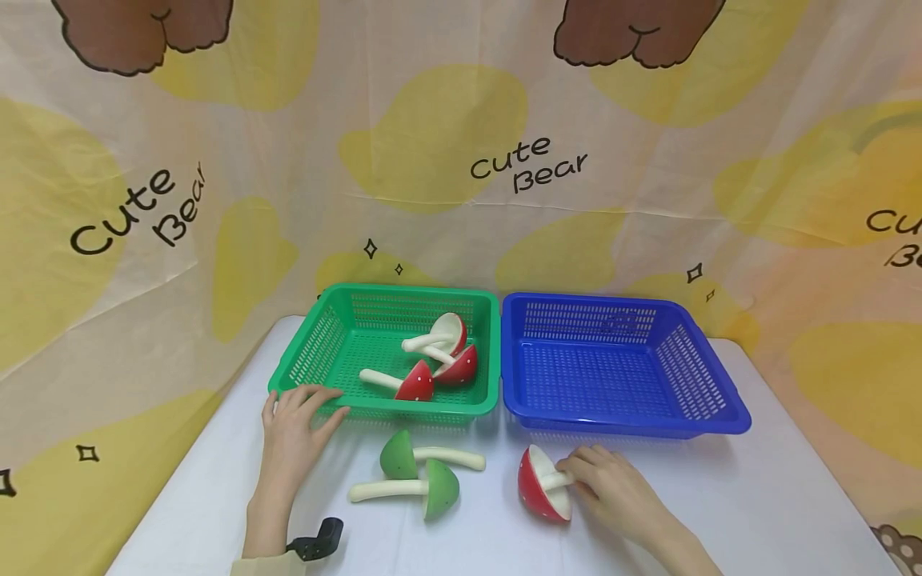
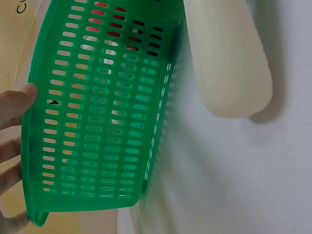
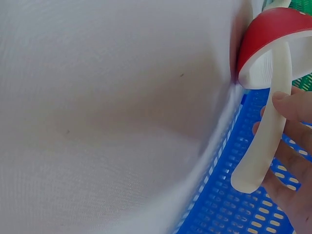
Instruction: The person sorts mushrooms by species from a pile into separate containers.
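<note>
A cream and pinkish fabric backdrop (image 1: 648, 184) spans the far side and hangs along the left and right, printed with large rounded yellow blotches (image 1: 446, 120), black "Cute Bear" lettering (image 1: 551, 173) and small black-outlined four-pointed stars (image 1: 370, 249). Black-outlined brown figures (image 1: 118, 40) are cut off at the top, far left and far right. A faint horizontal crease (image 1: 576, 210) crosses the far part. White woven cloth (image 1: 792, 488) covers the flat counter. Light is soft, with blurred shadows.
</note>
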`<action>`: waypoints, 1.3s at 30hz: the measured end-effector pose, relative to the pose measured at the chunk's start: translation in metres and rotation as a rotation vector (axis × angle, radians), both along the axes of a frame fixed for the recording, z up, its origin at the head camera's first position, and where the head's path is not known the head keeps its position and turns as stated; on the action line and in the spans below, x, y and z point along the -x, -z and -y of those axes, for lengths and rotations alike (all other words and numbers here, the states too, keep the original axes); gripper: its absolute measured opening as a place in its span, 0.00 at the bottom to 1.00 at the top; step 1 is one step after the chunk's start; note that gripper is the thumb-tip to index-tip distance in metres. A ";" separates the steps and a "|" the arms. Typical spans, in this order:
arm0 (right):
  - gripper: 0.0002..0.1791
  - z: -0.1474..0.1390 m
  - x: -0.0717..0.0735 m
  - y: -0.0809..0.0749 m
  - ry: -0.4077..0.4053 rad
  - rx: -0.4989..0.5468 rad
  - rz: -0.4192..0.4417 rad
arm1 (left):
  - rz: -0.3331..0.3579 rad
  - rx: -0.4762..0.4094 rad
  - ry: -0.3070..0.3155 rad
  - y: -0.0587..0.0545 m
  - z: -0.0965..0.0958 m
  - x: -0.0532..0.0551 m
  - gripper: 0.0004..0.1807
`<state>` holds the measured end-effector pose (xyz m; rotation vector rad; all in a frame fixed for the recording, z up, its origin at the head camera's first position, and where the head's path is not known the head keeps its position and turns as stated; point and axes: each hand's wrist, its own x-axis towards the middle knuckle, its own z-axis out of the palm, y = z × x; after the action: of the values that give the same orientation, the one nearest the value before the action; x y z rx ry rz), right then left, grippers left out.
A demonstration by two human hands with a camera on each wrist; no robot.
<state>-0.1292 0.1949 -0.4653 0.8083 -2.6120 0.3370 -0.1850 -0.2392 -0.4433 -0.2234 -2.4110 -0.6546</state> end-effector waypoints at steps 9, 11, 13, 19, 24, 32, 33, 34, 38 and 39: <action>0.18 0.002 -0.001 -0.001 0.031 -0.011 -0.014 | -0.007 -0.003 -0.002 0.000 0.000 -0.001 0.15; 0.18 0.003 -0.001 -0.001 0.033 -0.009 -0.016 | -0.005 -0.005 -0.002 0.001 0.000 -0.001 0.15; 0.19 0.003 -0.002 -0.001 0.033 -0.005 -0.016 | -0.002 -0.005 -0.002 0.001 0.001 -0.001 0.15; 0.20 0.004 -0.002 -0.003 0.022 0.003 -0.004 | 0.004 -0.004 -0.001 0.001 0.001 -0.001 0.15; 0.21 0.005 -0.003 -0.007 0.006 0.013 0.014 | 0.005 -0.008 -0.001 0.000 0.001 -0.001 0.15; 0.21 0.008 -0.001 -0.018 -0.021 0.039 0.035 | 0.002 -0.008 -0.001 0.001 0.001 0.000 0.15; 0.21 0.008 0.000 -0.019 -0.032 0.042 0.031 | 0.001 -0.008 -0.001 0.001 0.001 0.000 0.15; 0.22 0.009 0.000 -0.021 -0.043 0.045 0.022 | 0.000 -0.008 -0.002 0.001 0.001 0.000 0.15; 0.22 0.011 0.002 -0.026 -0.080 0.050 -0.007 | -0.003 -0.008 -0.004 0.001 0.001 0.000 0.15; 0.22 0.011 0.002 -0.027 -0.086 0.047 -0.008 | -0.004 -0.007 -0.004 0.001 0.001 -0.001 0.15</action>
<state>-0.1312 0.1839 -0.4380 0.9052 -2.5576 0.4169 -0.1845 -0.2405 -0.4442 -0.2164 -2.4044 -0.6597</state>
